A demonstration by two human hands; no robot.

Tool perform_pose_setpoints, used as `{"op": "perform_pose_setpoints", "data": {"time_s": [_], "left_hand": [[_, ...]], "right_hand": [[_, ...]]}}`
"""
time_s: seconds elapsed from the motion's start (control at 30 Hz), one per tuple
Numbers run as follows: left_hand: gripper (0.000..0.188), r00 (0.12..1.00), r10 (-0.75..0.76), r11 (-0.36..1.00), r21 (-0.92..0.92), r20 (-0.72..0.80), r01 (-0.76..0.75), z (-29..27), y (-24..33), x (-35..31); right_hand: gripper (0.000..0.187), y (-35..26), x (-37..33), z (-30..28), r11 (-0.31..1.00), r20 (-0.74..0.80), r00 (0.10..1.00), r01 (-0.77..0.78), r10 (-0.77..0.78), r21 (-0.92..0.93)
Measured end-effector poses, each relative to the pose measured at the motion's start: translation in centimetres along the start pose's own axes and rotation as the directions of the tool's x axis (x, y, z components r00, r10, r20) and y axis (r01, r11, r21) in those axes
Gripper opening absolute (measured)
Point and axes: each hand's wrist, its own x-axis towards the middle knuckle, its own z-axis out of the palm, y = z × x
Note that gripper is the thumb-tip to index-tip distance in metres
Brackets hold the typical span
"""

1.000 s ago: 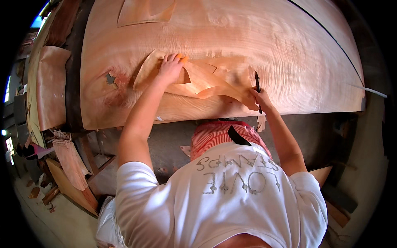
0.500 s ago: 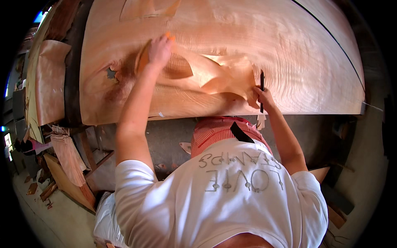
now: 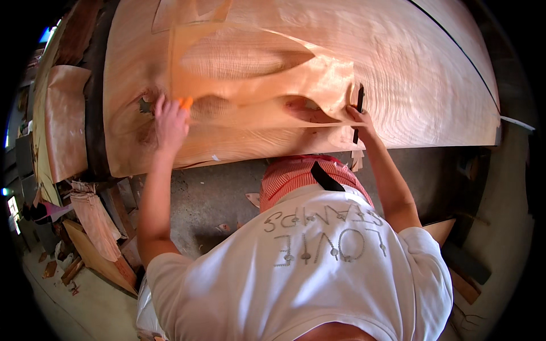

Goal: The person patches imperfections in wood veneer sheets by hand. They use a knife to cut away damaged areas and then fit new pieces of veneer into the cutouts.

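Note:
A thin, rippling piece of wood veneer spreads over a larger wood-grain sheet. My left hand, slightly blurred, is at the small piece's near left corner and appears to pinch it. Something orange, like finger covers, shows at its fingertips. Gripped in my right hand is a slim black tool, blade-like but of a kind I cannot make out. The same hand also has the veneer's right corner between its fingers. Dark knots and a ragged hole mark the large sheet at left.
Another veneer piece lies at the far left of the sheet. A dark gap separates the sheet from a curled veneer strip. Wood scraps litter the floor at left; boards lie at right.
My left hand has swung toward me and to the left, and the crumpled veneer has opened out flatter. My right hand stays nearly in place, still gripping the black tool.

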Motion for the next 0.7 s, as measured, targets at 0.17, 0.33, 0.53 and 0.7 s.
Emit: {"op": "perform_pose_setpoints", "data": {"time_s": [0.17,0.33,0.53,0.7], "left_hand": [[0.053,0.935,-0.131,0.985,-0.062,0.331,0.160,3.8,5.5,-6.1],[0.052,0.901,-0.234,0.863,-0.348,0.364,0.365,5.7,12.0,-3.6],[0.067,0.957,-0.192,0.921,-0.297,0.218,0.252,10.5,19.8,-1.4],[0.070,0.946,-0.284,0.917,-0.242,0.155,0.316,12.5,20.4,0.6]], "right_hand": [[0.020,4.9,1.0,-0.5,0.996,-0.070,0.994,0.083,-0.085,-0.039],[0.020,4.8,0.3,0.4,0.984,-0.154,0.987,0.008,-0.037,-0.179],[0.019,3.6,-0.9,0.6,0.996,-0.119,0.992,0.024,-0.035,-0.091],[0.021,3.7,-1.8,0.4,0.976,-0.117,0.993,-0.019,-0.007,-0.216]]}}
